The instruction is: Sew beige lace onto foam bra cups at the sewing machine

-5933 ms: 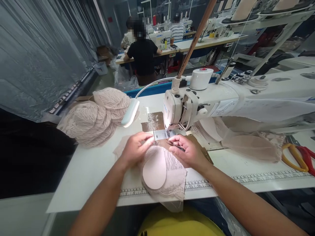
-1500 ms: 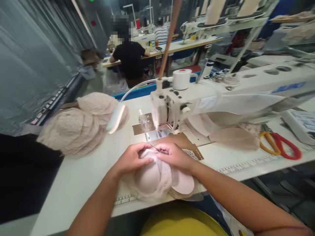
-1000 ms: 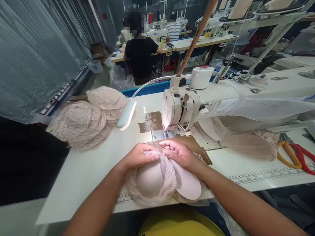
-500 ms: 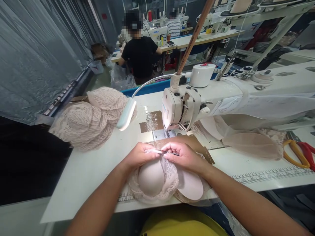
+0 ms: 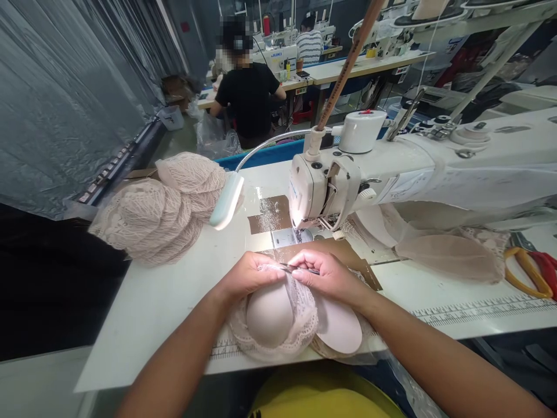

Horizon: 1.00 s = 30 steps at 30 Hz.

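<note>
My left hand (image 5: 256, 273) is closed, pinching the edge of a pale pink lace bra (image 5: 270, 319) with moulded cups. In my right hand (image 5: 319, 276) is a slim, pointed metal tool (image 5: 288, 267), gripped between thumb and fingers. Its tip meets the lace at my left fingertips; whether it is tweezers or thread snips I cannot make out. The bra hangs below both hands over the table's front edge, one cup facing up and a second pale cup (image 5: 342, 328) to the right. Just beyond my hands is the sewing machine's needle area (image 5: 300, 229), lit by a lamp.
A pile of lace cups (image 5: 152, 215) lies at the left. The sewing machine (image 5: 365, 168) fills the back right, with more bra pieces (image 5: 448, 255) under its arm. Scissors with yellow and red handles (image 5: 528, 278) lie far right. A lamp (image 5: 227, 202) hangs above the table (image 5: 174, 307). Co-workers (image 5: 248, 98) sit beyond.
Both hands keep their grip on the lace and the tool, with hardly any movement. The whole view has shifted very slightly.
</note>
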Each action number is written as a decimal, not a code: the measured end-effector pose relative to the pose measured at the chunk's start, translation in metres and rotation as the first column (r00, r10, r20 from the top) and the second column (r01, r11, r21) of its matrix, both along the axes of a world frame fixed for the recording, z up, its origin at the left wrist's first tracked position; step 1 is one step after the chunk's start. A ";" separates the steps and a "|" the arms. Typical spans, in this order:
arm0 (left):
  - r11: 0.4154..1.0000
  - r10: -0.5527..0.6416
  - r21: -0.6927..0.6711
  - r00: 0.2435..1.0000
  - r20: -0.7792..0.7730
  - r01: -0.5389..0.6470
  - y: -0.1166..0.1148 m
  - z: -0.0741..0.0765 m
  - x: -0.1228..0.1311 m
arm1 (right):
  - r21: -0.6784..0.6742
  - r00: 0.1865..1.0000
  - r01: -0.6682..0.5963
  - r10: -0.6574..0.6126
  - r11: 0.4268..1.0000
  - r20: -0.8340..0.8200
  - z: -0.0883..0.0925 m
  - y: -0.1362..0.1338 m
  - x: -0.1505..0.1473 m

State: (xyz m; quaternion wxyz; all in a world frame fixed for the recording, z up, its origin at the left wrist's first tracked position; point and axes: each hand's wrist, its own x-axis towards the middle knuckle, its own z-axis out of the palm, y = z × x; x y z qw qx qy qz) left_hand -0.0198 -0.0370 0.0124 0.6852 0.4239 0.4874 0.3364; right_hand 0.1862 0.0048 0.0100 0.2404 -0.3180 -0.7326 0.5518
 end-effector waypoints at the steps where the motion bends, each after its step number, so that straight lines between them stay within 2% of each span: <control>1: 1.000 -0.006 0.009 1.000 0.005 0.006 0.000 -0.001 0.000 | -0.001 1.000 -0.011 0.011 1.000 0.006 0.000 0.000 0.000; 4: 0.999 -0.036 0.037 0.999 0.012 0.035 0.001 -0.003 0.000 | 0.030 1.000 -0.018 0.018 0.999 0.023 0.001 -0.002 -0.004; 10: 0.991 -0.115 0.073 0.993 0.000 0.115 0.000 -0.004 0.003 | 0.116 0.998 0.044 -0.049 0.992 0.048 0.001 -0.006 -0.012; 14: 0.990 -0.109 0.090 0.993 -0.051 0.113 0.000 -0.004 0.002 | 0.066 0.996 0.076 -0.079 0.995 0.047 0.001 0.000 -0.007; 17: 0.983 -0.102 0.131 0.978 -0.183 0.127 0.001 0.000 -0.005 | 0.019 0.978 0.093 -0.094 0.996 0.184 0.012 0.006 0.008; 19: 0.956 -0.142 0.188 0.917 -0.374 0.224 -0.001 0.006 -0.010 | 0.061 0.939 0.082 -0.098 0.995 0.329 0.019 0.007 0.022; 20: 0.932 -0.164 0.206 0.856 -0.489 0.297 -0.003 0.010 -0.012 | 0.101 0.916 0.074 -0.108 0.992 0.386 0.021 0.007 0.028; 23: 0.859 -0.136 0.211 0.606 -0.784 0.467 -0.013 0.019 -0.009 | 0.164 0.826 0.003 -0.095 0.986 0.556 0.016 0.002 0.040; 25: 0.840 -0.082 0.193 0.470 -0.879 0.507 -0.021 0.022 -0.002 | 0.187 0.791 -0.062 -0.066 0.980 0.608 0.009 -0.002 0.039; 27: 0.834 -0.083 0.157 0.401 -0.912 0.529 -0.028 0.024 0.004 | 0.226 0.787 -0.142 -0.028 0.964 0.616 0.003 -0.004 0.035; 30: 0.821 -0.099 0.144 0.387 -0.917 0.552 -0.042 0.025 0.002 | 0.303 0.792 -0.191 -0.037 0.934 0.610 0.003 -0.004 0.028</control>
